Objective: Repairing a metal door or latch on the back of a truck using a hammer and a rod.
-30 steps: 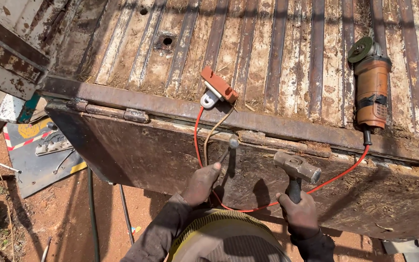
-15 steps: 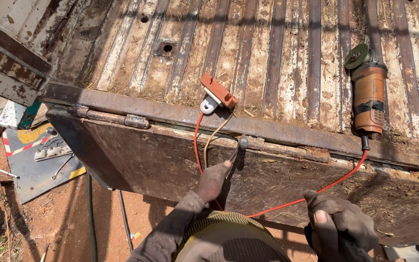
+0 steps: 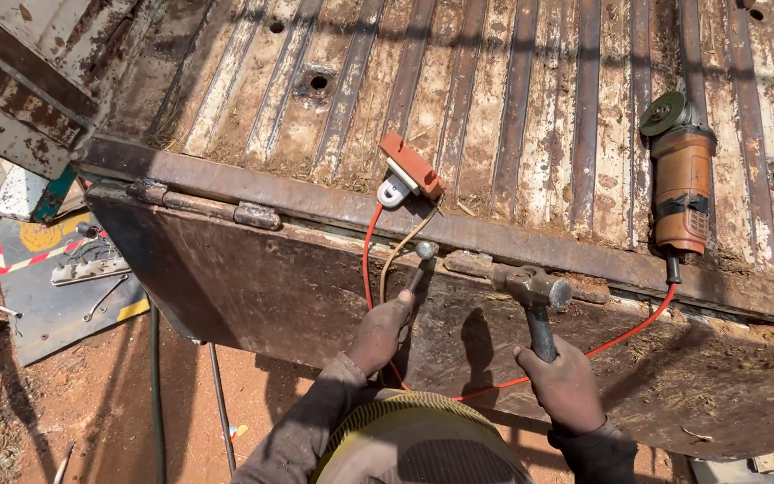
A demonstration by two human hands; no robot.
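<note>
Bright sunlight falls on a rusty, ribbed metal truck bed [image 3: 512,99] with round holes in it, its dropped tailgate [image 3: 253,287] in shadow. Below lies red dirt ground [image 3: 73,403]. At the left, a dark board [image 3: 47,305] with small tools rests on the dirt.

Hands: two, left hand [image 3: 381,332], right hand [image 3: 564,384], lower centre. Hammer [image 3: 533,296]: one. Chisel [image 3: 419,266]: one. Angle grinder [image 3: 680,179]: one, upper right. Red cable [image 3: 624,338]: one. Orange plug block [image 3: 411,167]: one, centre. Hinges [image 3: 256,215] on rusty panel edge: two seen, left.
</note>
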